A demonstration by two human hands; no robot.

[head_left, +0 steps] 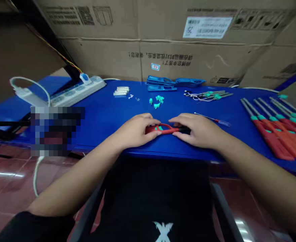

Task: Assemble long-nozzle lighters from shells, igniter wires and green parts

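Both bare forearms reach in from the lower corners, the left coming out of a black sleeve (32, 227), and both hands rest low on the front edge of the work area, wrists angled inward. The left hand (134, 131) has its fingers (148, 118) curled around the left end of a red plastic loop (160, 129) with teal inserts, and the right hand (197, 131) has its fingers (180, 118) closed over the loop's dark end, so the piece is gripped between the two hands, lying nearly flat against the blue desk (100, 134).

Red-brown floor tiles (6, 181) shine at lower left. Left to right along the desk are a white cable (29, 80), a white power strip (74, 92) with a blue plug (85, 78), and a pixelated patch (57, 131) hiding whatever lies at the desk's near edge. Beyond these sit short metal rods (121, 91), tiny metal parts (131, 96), teal plastic clips (158, 101), stacked blue plastic frames (161, 82) and teal-tipped parts with thin wires (208, 95).

A small screwdriver (213, 120) lies just beyond the right fingers. At far right a row of red-handled tools (274, 134) lies side by side. Cardboard boxes (148, 43) stand along the back of the desk.
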